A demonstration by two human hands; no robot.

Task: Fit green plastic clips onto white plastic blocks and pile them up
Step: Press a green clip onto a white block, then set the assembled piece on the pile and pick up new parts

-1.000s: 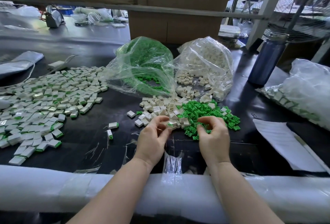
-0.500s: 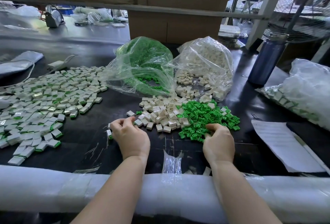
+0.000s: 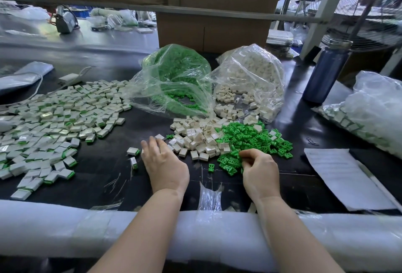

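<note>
Green clips (image 3: 250,140) lay heaped on the black table (image 3: 104,168), touching a heap of white blocks (image 3: 198,137) on their left. The person's right hand (image 3: 260,172) rested at the near edge of the green heap with its fingers curled in and the thumb and forefinger tips together among the clips; whether a clip sat between them I could not tell. The left hand (image 3: 163,161) lay flat, palm down, at the left edge of the white heap, fingers straight and slightly spread, their tips near a lone block. Just to its left stood two finished blocks (image 3: 133,155) with green showing at one end. Farther left spread the big pile of finished pieces (image 3: 50,124). Behind the loose heaps sat two clear bags, one full of green clips (image 3: 176,76) and one of white blocks (image 3: 252,79), both open toward the person. A blue bottle (image 3: 326,70) stood at the right rear, a sheet of paper (image 3: 341,177) lay at the right, and a white foam roll (image 3: 65,231) padded the near edge under both forearms.
</note>
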